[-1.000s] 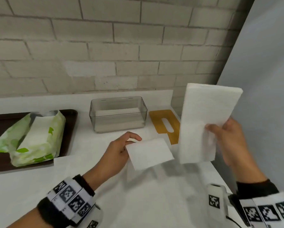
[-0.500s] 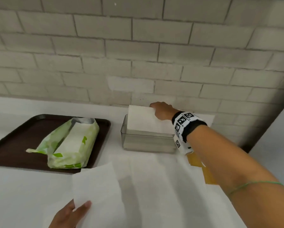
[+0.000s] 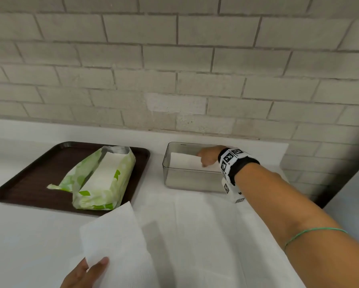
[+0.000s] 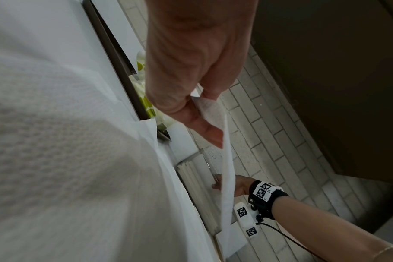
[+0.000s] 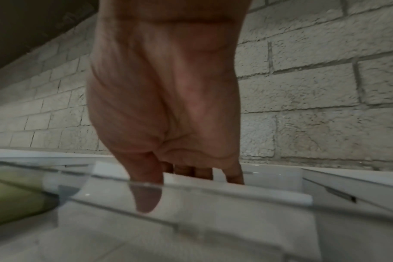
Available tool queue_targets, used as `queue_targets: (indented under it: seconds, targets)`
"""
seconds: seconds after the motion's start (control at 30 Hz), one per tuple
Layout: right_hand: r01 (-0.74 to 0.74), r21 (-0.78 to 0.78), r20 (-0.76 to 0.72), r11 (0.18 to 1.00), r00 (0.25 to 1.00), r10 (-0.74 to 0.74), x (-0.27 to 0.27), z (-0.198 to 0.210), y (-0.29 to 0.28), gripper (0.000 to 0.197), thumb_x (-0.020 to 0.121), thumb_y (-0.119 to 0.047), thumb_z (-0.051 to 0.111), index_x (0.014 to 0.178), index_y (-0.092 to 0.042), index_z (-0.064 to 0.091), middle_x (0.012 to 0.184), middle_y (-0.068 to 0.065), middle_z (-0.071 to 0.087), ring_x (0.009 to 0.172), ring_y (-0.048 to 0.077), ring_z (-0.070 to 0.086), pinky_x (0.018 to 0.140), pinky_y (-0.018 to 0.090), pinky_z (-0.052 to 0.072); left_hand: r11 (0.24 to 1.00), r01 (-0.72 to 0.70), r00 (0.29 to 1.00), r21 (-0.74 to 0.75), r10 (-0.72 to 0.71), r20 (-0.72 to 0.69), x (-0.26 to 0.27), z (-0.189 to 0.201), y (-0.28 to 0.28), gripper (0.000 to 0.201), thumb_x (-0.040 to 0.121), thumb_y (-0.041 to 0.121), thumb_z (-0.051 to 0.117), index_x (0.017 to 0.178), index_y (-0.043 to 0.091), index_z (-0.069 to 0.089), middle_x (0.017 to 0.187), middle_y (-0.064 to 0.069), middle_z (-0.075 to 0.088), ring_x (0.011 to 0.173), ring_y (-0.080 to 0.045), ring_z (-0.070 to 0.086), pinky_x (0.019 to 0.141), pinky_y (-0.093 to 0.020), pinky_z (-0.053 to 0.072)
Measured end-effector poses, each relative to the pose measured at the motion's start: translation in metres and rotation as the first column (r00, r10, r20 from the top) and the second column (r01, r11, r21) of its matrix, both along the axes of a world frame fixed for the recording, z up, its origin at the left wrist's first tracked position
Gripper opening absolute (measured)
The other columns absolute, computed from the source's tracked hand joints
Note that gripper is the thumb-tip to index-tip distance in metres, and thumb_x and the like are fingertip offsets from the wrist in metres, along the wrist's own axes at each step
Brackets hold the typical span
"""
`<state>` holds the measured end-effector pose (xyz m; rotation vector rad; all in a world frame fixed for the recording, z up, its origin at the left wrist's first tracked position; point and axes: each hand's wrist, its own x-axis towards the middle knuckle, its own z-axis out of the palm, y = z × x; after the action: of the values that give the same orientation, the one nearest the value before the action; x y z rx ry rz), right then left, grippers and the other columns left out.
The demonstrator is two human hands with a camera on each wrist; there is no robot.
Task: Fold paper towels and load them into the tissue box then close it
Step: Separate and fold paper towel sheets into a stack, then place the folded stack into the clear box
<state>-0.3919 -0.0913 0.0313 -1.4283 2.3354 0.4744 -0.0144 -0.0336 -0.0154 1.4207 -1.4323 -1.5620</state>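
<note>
Roughly, by size:
Counter: white, against a brick wall.
Tray: dark brown, holds an opened green pack of paper towels.
Tissue box: clear, lidless, beside the tray; a folded towel stack lies inside.
Loose paper towel: light, soft, tears easily; best held by a corner.
Right hand: inside the box, fingers curled on the stack.
Left hand: thumb and fingers pinching the loose towel's lower corner.
</note>
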Motion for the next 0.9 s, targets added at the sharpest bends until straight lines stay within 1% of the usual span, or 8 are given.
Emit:
queue_targets:
  seconds: [0.1,0.2,0.27,0.37,0.5,0.73,0.83,0.9]
  targets:
    - [0.033,-0.030,0.054,0.999,0.998,-0.032,0.001,0.013,0.018,0.063,0.094,-0.026,0.053,0.147,-0.011,0.022,0.150,0.008,0.032,0.133,0.028,0.037,0.109,0.040,0.034,0.999,0.027,0.999,0.024,-0.027,-0.020,0.002,-0.007,-0.004,0.021,0.087,-0.006,0.060,0.107,-0.009,0.064,0.099,-0.011,0.058,0.101,-0.019,0.042,0.087,-0.024,0.026]
    - [0.171,-0.270,0.256,0.947,0.961,-0.101,-0.002,0.039,0.050,0.060,0.093,-0.019,0.053,0.146,-0.017,0.026,0.148,0.006,0.035,0.131,0.024,0.039,0.106,0.032,0.035,0.998,0.022,0.997,0.067,-0.017,-0.074,-0.006,-0.003,-0.001,0.012,0.086,-0.005,0.061,0.078,0.003,0.067,0.067,0.003,0.065,0.096,-0.027,0.051,0.087,-0.028,0.032]
    - [0.310,-0.385,0.408,0.869,0.902,-0.141,-0.007,0.054,0.077,0.047,0.093,-0.012,0.050,0.139,-0.018,0.040,0.134,0.005,0.048,0.120,0.021,0.047,0.095,0.029,0.040,0.995,0.046,0.989,0.085,-0.033,-0.146,-0.010,-0.004,0.003,0.020,0.085,-0.007,0.059,0.071,0.007,0.064,0.065,0.008,0.066,0.082,-0.025,0.054,0.077,-0.026,0.037]
    - [0.490,-0.443,0.537,0.751,0.816,-0.216,-0.014,0.062,0.128,0.027,0.092,-0.008,0.051,0.118,-0.017,0.055,0.107,0.003,0.060,0.090,0.017,0.058,0.073,0.026,0.046,0.980,0.146,0.970,0.137,-0.115,-0.216,-0.018,-0.005,0.012,0.009,0.078,-0.003,0.071,0.079,0.005,0.067,0.074,-0.005,0.071,0.085,-0.026,0.058,0.080,-0.032,0.040]
    - [0.687,-0.408,0.600,0.601,0.698,-0.391,-0.019,0.037,0.196,0.011,0.090,0.002,0.054,0.095,-0.005,0.060,0.087,0.014,0.065,0.064,0.019,0.061,0.058,0.025,0.051,0.969,0.212,0.956,0.124,-0.180,-0.231,-0.029,-0.009,0.021,0.008,0.087,-0.002,0.061,0.084,0.004,0.066,0.052,0.009,0.067,0.073,-0.016,0.058,0.066,-0.029,0.039]
    - [0.885,-0.180,0.776,0.430,0.396,-0.491,0.041,-0.042,0.216,0.015,0.091,0.005,0.049,0.077,0.001,0.054,0.068,0.015,0.061,0.050,0.021,0.062,0.061,0.032,0.057,0.921,0.363,0.906,0.141,-0.314,-0.285,-0.044,-0.016,0.036,0.014,0.091,0.001,0.055,0.100,0.000,0.066,0.094,-0.016,0.070,0.085,-0.030,0.065,0.072,-0.035,0.047]
    - [0.867,-0.238,0.696,0.437,0.466,-0.546,0.061,-0.070,0.192,0.021,0.089,-0.018,0.061,0.077,-0.003,0.052,0.076,0.011,0.059,0.062,0.021,0.057,0.066,0.032,0.052,0.921,0.378,0.901,0.099,-0.341,-0.269,-0.047,-0.018,0.039,0.012,0.091,0.001,0.056,0.096,0.004,0.067,0.091,-0.013,0.071,0.085,-0.029,0.065,0.072,-0.034,0.048]
    - [0.805,-0.251,0.540,0.537,0.577,-0.613,0.073,-0.080,0.175,0.040,0.086,-0.040,0.062,0.102,-0.004,0.053,0.103,0.012,0.058,0.094,0.024,0.058,0.082,0.033,0.048,0.925,0.374,0.906,0.062,-0.350,-0.237,-0.047,-0.020,0.038,0.013,0.090,0.003,0.058,0.100,0.003,0.067,0.091,-0.011,0.071,0.086,-0.029,0.065,0.076,-0.036,0.048]
